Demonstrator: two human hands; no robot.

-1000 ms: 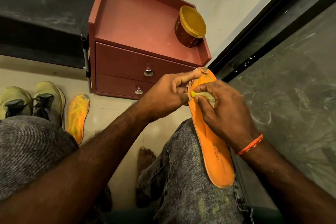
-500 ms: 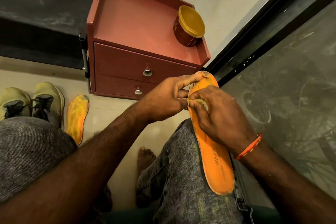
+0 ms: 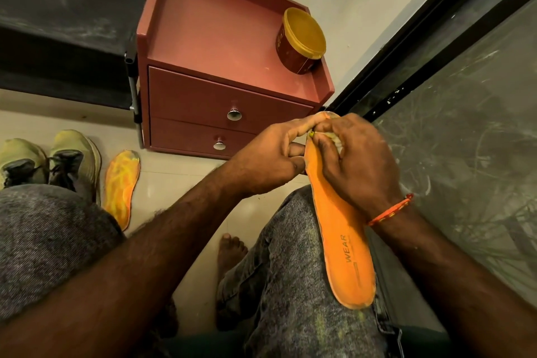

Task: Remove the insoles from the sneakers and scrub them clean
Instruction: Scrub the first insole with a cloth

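Insole (image 3: 343,229) first: orange, long, lying lengthwise along the right thigh (image 3: 293,285), heel end near, toe end far and lifted toward the drawer unit (image 3: 220,96). Printed side up, with "WEAR" readable near the heel. Best kept braced on the leg like this, so each stroke has something firm beneath it.

Then the hands, both at the far toe end. Left hand (image 3: 270,160) pinching the toe edge between thumb and curled fingers, steadying it from the left. Right hand (image 3: 357,163) curled over the top of the insole, gripping a small pale wad (image 3: 337,141), likely a cloth or scrub pad, though too little shows to be sure. Worth pressing the wad flat rather than with fingertips alone, and working in short strokes from the toe back toward the heel, since the heel rim looks grubby and probably needs its turn. Worth shifting the left pinch down as the scrubbing moves, so the free end does not flap.

Next, the second insole (image 3: 120,186), yellow and orange, lying on the floor to the left, just beside the pair of sneakers (image 3: 49,160). Presumably awaiting the same treatment, or done already; cannot tell which.

Smallest, the tub (image 3: 300,41) with a yellow lid on top of the drawer unit, lid on, well apart from the hands.
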